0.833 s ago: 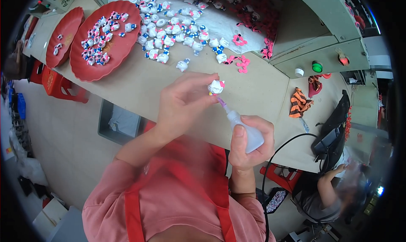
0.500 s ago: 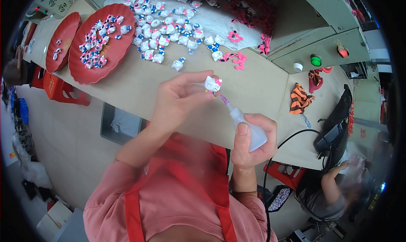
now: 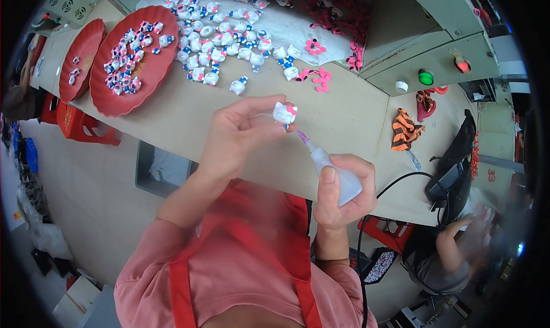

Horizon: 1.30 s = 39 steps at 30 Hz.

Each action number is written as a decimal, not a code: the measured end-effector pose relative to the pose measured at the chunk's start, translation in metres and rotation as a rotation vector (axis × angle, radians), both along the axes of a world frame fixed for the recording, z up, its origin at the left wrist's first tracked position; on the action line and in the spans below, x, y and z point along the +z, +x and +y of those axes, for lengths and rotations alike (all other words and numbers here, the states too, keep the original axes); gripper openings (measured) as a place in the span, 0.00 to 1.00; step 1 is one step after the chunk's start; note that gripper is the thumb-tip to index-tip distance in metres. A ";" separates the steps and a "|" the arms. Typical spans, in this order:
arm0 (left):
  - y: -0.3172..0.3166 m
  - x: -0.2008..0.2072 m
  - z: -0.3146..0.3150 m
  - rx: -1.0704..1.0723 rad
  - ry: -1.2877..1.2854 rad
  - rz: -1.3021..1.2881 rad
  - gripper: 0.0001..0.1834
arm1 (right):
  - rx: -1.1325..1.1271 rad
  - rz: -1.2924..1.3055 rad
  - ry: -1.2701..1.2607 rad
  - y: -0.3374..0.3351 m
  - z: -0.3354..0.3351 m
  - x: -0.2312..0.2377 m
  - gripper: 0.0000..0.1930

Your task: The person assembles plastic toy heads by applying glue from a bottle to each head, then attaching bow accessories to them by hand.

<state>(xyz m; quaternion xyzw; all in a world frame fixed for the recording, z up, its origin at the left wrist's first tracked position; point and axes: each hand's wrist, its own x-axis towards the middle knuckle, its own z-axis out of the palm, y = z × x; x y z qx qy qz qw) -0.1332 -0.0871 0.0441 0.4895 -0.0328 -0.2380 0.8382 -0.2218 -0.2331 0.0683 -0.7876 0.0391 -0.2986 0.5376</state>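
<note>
Over the bench, my left hand point(image 3: 239, 130) pinches a small white cat figurine point(image 3: 284, 114) with a pink bow between thumb and fingertips. My right hand point(image 3: 347, 193) is wrapped round a translucent squeeze bottle point(image 3: 338, 176). The bottle's narrow pinkish nozzle point(image 3: 304, 138) points up and left, close below the figurine; whether it touches cannot be made out. Just beyond my left hand lies one loose figurine point(image 3: 238, 85), with a large pile of figurines point(image 3: 209, 47) behind it. Small pink parts point(image 3: 321, 79) lie to its right.
Two red scalloped plates point(image 3: 129, 101) point(image 3: 86, 38) with figurine pieces stand at the left. A green-grey cabinet with a green button point(image 3: 425, 76) rises at the right, near an orange-black striped cloth point(image 3: 407, 130). A black cable point(image 3: 395, 185) runs beside my right hand. Another person point(image 3: 452, 253) sits lower right.
The figurine in my left hand has tilted slightly and moved a little left, leaving a slightly wider space to the nozzle. The view has shifted slightly; my right hand keeps its grip on the bottle.
</note>
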 end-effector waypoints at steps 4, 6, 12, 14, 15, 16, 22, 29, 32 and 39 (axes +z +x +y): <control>0.003 -0.002 0.006 0.021 -0.003 0.024 0.21 | -0.018 -0.012 -0.037 0.010 0.012 -0.001 0.10; 0.007 -0.008 0.011 0.031 -0.007 0.025 0.21 | -0.098 0.172 0.132 0.017 0.018 -0.001 0.10; 0.007 -0.019 0.017 0.084 -0.003 0.030 0.21 | -0.001 0.472 0.170 0.092 -0.025 -0.044 0.17; 0.006 -0.022 0.017 0.052 -0.008 0.026 0.21 | -0.050 0.558 -0.044 0.117 -0.029 -0.045 0.18; 0.006 -0.023 0.018 0.044 -0.014 0.020 0.21 | -0.009 0.549 -0.334 0.125 -0.032 -0.048 0.16; 0.005 -0.023 0.020 0.053 -0.004 0.026 0.20 | 0.038 0.531 -0.624 0.129 -0.034 -0.048 0.15; 0.004 -0.022 0.018 0.094 0.025 0.025 0.20 | 0.060 0.384 -0.682 0.126 -0.040 -0.066 0.12; 0.001 -0.020 0.008 0.143 0.045 -0.013 0.20 | -0.006 0.340 -0.398 0.119 -0.044 -0.063 0.11; 0.002 -0.018 0.002 0.105 0.053 0.003 0.20 | -0.012 0.302 -0.394 0.124 -0.046 -0.057 0.12; -0.005 -0.024 0.013 0.171 0.108 -0.011 0.20 | 0.084 0.343 -0.610 0.141 -0.032 -0.085 0.16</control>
